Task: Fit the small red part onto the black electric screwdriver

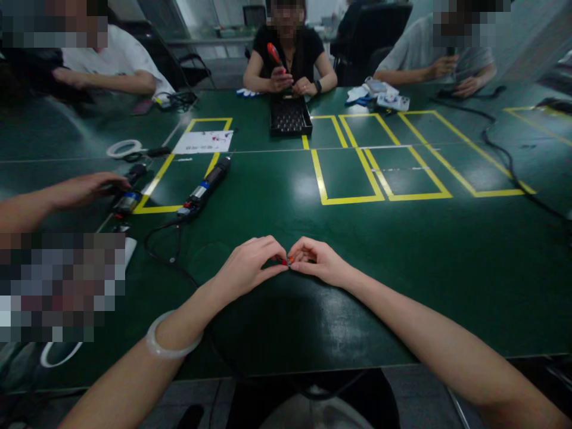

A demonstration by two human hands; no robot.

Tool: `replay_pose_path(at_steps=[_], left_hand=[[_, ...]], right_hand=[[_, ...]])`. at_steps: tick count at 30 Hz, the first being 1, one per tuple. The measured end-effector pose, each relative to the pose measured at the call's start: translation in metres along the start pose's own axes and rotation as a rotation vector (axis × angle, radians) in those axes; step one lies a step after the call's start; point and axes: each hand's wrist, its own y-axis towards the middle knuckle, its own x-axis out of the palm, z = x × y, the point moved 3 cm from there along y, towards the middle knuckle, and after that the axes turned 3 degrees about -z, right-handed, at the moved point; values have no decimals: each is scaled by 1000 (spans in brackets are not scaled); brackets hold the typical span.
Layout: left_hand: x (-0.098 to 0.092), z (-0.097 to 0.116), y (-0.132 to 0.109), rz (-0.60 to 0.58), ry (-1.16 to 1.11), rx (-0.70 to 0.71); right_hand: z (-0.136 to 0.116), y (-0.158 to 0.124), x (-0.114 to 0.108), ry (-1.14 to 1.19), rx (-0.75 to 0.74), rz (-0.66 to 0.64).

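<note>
Possibly, as your left hand [251, 260] pinches a tiny red part [284, 262] and right hand [325, 261] an orange part [292, 260], a slip drops either onto the surface [424, 250].

Counter [411, 250] green; taped rectangles [353, 201] yellow; tiny parts [285, 262] red and orange; tray [290, 132] near far edge black; bangle [166, 353] white.

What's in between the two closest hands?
The head view shows tiny red and orange bits between the left hand and right hand, too small to name.
</note>
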Motion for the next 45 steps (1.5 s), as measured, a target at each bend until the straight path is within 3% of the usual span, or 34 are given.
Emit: replay_pose_path(at_steps=[6,10,13,15,17,20,23,28,35,45], left_hand=[[3,1,1,-39,30,51],[-15,-19,0,34,136,-10],[-41,-57,-13,209,308,-252],[-60,-87,-30,352,465,-510],[-74,-113,-51,407,565,-737],[-86,-143,-77,358,536,-1000],[-86,-156,-89,206,473,-1164],[-65,-143,-63,-1,599,-1038],[-31,-99,-17,6,678,-793],[-6,-60,-7,2,640,-428]], right_hand=[[1,-1,1,-25,18,-12],[1,-2,-2,-21,17,42],[1,-4,-7,-9,12,81],[2,-5,-10,-2,9,95],[2,-5,-11,6,9,104],[3,-6,-12,12,10,106],[2,-5,-12,20,17,99],[1,-4,-12,27,31,105],[1,-4,-14,-24,21,144],[-6,-6,-19,-413,-101,205]])
